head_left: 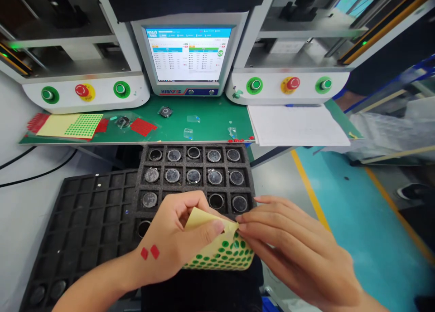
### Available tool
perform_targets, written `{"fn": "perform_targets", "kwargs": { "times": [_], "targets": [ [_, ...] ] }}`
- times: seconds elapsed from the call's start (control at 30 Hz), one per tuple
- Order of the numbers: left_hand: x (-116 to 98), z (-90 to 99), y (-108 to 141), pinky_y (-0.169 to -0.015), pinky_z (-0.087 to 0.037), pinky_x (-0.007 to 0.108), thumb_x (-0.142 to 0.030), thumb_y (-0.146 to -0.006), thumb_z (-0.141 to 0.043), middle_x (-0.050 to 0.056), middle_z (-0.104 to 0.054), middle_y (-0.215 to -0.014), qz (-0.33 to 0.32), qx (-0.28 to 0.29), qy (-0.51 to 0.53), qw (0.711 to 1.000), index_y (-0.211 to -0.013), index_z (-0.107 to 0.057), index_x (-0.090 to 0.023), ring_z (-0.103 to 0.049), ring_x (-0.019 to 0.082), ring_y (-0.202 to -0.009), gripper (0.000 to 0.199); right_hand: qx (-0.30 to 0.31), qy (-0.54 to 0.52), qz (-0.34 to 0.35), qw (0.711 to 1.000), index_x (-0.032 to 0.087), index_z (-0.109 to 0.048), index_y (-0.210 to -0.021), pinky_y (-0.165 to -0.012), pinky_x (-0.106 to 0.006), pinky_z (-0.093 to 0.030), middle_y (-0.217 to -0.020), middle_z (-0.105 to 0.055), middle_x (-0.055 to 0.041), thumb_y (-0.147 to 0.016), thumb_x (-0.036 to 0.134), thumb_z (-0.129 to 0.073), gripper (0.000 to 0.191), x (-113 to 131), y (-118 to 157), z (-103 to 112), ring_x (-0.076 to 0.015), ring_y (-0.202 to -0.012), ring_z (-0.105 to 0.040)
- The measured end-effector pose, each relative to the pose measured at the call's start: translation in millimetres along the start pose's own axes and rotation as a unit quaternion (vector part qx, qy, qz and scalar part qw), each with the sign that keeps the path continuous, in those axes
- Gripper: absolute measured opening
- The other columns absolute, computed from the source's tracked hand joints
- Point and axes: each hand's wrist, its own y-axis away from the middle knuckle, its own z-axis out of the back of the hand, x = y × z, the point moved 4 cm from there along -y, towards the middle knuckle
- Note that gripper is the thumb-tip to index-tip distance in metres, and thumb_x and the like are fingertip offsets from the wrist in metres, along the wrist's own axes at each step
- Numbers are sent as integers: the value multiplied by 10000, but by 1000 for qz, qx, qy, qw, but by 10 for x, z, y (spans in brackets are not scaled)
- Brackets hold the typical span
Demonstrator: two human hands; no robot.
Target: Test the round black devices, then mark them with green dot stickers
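The sticker sheet (217, 253) is pale yellow, its lower part covered in rows of small green ovals with dark marks on them; it is bent into a curve, its upper left corner standing up as a plain flap; it is held in front of the person, over the near part of the black foam tray (200, 188), whose compartments hold round dark watch-like parts (193, 176).

The left hand (180, 239) grips the sheet between thumb and curled fingers, two red diamond-shaped stickers (150, 252) on its back near the wrist; the right hand (292, 244) is narrow, its fingertips pinched together at the sheet's upper right edge.

The marks on the green ovals are too small to read; whether the right fingertips have a single sticker between them, I cannot tell; the left hand covers part of the sheet and some tray compartments; the fingers behind the sheet are hidden; the small text on the monitor (188, 58) is mostly illegible.
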Motion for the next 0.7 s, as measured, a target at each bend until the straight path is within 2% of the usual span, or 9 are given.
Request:
{"fn": "perform_targets", "kwargs": {
  "times": [0.17,0.4,0.47,0.53,0.63,0.7],
  "targets": [
    [59,-19,30,-622,-476,233,-326,-789,-713,67,-770,-867,-21,-6,39,999,-691,-606,-168,-649,155,-701,215,-11,-30,-17,999,143,-651,-890,-898,-331,-561,-805,-742,-43,-871,58,-620,93,-30,8,-9,-139,-774,-708],
    [123,-35,36,-613,-490,216,-345,-805,-723,61,-774,-867,-52,-11,82,995,-714,-638,-170,-661,142,-687,214,-42,-27,-22,999,155,-621,-912,-928,-336,-546,-822,-733,-37,-861,45,-613,122,5,40,-52,-132,-782,-701],
    [153,-23,35,-595,-484,201,-346,-796,-739,55,-770,-842,-54,-17,99,993,-704,-631,-168,-659,134,-671,228,-79,-57,-59,993,170,-607,-950,-941,-339,-545,-828,-726,-31,-857,65,-625,141,-23,78,-74,-138,-795,-705],
    [193,18,22,-576,-485,192,-348,-779,-760,42,-759,-807,-56,-38,128,989,-680,-604,-166,-650,127,-650,260,-107,-92,-129,982,182,-602,-1041,-922,-348,-561,-909,-725,-55,-852,139,-661,203,-96,137,-114,-170,-873,-705],
    [259,101,-11,-514,-474,179,-351,-763,-775,4,-720,-718,-54,-85,173,980,-669,-572,-171,-600,101,-559,287,-85,-173,-236,952,207,-576,-1166,-792,-319,-608,-986,-718,-72,-867,262,-667,317,-217,218,-214,-197,-899,-708],
    [275,132,-20,-483,-467,176,-343,-769,-769,-7,-708,-705,-59,-114,170,977,-658,-556,-171,-584,96,-530,295,-92,-187,-256,944,212,-573,-1173,-755,-303,-609,-984,-714,-68,-881,250,-647,303,-245,235,-225,-190,-880,-708]
  ]
}}
